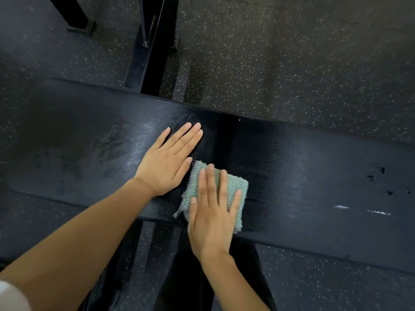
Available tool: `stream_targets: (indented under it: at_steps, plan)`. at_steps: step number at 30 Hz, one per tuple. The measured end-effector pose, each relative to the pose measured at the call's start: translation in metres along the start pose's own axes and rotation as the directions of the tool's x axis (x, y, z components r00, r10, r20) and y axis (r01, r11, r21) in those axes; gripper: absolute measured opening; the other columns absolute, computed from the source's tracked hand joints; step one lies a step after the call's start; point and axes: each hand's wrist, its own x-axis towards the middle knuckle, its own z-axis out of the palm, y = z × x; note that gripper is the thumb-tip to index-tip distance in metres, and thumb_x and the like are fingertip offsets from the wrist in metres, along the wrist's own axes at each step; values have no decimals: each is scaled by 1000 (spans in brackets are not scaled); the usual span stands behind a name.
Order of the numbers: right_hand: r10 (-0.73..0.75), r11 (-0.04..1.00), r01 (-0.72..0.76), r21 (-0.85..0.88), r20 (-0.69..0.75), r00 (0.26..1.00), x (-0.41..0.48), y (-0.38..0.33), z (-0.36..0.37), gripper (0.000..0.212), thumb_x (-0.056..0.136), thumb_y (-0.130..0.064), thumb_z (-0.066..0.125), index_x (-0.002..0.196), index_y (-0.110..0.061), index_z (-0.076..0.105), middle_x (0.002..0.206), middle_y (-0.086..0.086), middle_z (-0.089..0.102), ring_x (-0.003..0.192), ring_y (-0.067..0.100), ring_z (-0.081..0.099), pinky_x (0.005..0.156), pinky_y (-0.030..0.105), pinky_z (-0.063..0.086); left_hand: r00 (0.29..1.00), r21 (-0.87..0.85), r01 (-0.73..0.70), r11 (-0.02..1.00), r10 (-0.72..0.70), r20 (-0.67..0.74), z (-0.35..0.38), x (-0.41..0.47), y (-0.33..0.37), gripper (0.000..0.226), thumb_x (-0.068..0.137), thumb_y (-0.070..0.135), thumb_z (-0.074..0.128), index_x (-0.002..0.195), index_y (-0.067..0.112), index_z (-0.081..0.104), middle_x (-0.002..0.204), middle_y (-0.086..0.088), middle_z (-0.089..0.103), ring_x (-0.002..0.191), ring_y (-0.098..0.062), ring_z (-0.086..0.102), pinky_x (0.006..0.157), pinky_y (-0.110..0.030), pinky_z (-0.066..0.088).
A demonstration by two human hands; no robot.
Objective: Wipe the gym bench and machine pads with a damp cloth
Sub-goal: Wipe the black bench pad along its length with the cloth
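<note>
At the far left, by the left forearm, the edge of a pale sleeve (11,297) is seen. To the left of the left hand (167,162), damp streaks (110,149) are seen on the black padded surface (303,176). The left hand is laid flat on this surface, palm down, with its fingers straight and close together and nothing held. Beyond it, a black frame beam (155,52) is seen running away across the floor. Just to the right of the left thumb, a green terry cloth (235,185) is spread on the surface. The cloth is pressed down by the right hand (211,221), whose slightly blurred fingers are stretched straight over it, so that only the cloth's far and right edges are left uncovered. The two hands are set close together, side by side. Beyond the right fingertips, a dark gap (224,135) between two pad sections is seen. Well to the right of the right hand, small tears (381,176) are seen in the padding, with white marks (341,207) near them. A speckled floor (292,52) is seen around the surface.
</note>
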Motion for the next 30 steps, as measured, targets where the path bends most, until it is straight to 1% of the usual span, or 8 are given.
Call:
stream_targets:
  at_steps: [4, 6, 12, 15, 17, 24, 28, 30]
  plan:
    - [-141, 990, 141, -1, 49, 989, -4, 21, -3, 58, 101, -34, 27, 157, -21, 19, 165, -6, 12, 152, 19, 10, 119, 50, 10, 1000, 2, -3, 1000, 3, 4, -1, 0, 0, 59, 101, 29, 23, 158, 13, 19, 166, -1, 13, 153, -17, 10, 124, -43, 9]
    - [-152, 988, 154, -35, 54, 987, -8, 44, -7, 58, 101, -33, 26, 157, -22, 19, 165, -6, 13, 152, 17, 9, 120, 49, 11, 1000, 4, -5, 1000, 5, 8, -1, 0, 0, 58, 102, 29, 22, 158, 13, 19, 166, -1, 13, 153, -17, 10, 124, -43, 9]
    - [21, 999, -20, -50, 6, 1000, -23, 106, -18, 56, 103, -31, 21, 158, -22, 15, 165, -8, 10, 152, 17, 8, 121, 51, 7, 1000, 7, 1, 1000, -1, 7, 0, -1, 0, 58, 102, 30, 20, 158, 13, 16, 166, -1, 12, 153, -17, 9, 124, -43, 8]
    - [181, 983, -182, -23, -45, 983, -23, 85, -14, 57, 102, -31, 22, 158, -19, 15, 165, -4, 12, 152, 21, 8, 121, 55, 7, 1000, 7, 2, 1000, -2, 0, 1, 0, 0, 59, 102, 30, 20, 158, 13, 16, 166, -1, 12, 153, -18, 8, 124, -44, 8]
    - [206, 978, -207, -27, -44, 978, -21, 60, -9, 59, 101, -32, 24, 158, -17, 16, 165, -1, 13, 152, 24, 11, 119, 58, 10, 1000, 7, 3, 1000, -3, -1, 1, 0, 0, 59, 102, 30, 20, 158, 13, 17, 166, -1, 12, 153, -17, 8, 124, -43, 8]
    - [-47, 999, 48, -24, 41, 998, -13, 1, 2, 59, 100, -36, 25, 157, -19, 20, 164, -3, 16, 151, 23, 14, 118, 55, 10, 1000, 4, 7, 1000, -7, 1, 1, 0, 0, 59, 101, 28, 22, 158, 12, 18, 166, -2, 13, 153, -17, 9, 124, -43, 9]
    - [-229, 971, 233, -44, 74, 971, -15, 36, -4, 57, 101, -34, 27, 157, -22, 22, 164, -7, 15, 152, 17, 12, 119, 50, 11, 1000, 6, 1, 1000, -1, 6, 1, -1, 0, 59, 102, 28, 22, 158, 12, 17, 166, -2, 11, 153, -18, 8, 124, -45, 9]
    - [-227, 969, 232, -85, 68, 972, -16, 63, -11, 58, 100, -32, 28, 157, -23, 20, 164, -6, 15, 152, 17, 12, 119, 50, 12, 1000, 5, 8, 1000, -8, 2, 1, -1, 2, 58, 103, 29, 21, 158, 12, 15, 166, -2, 11, 154, -18, 7, 124, -45, 9]
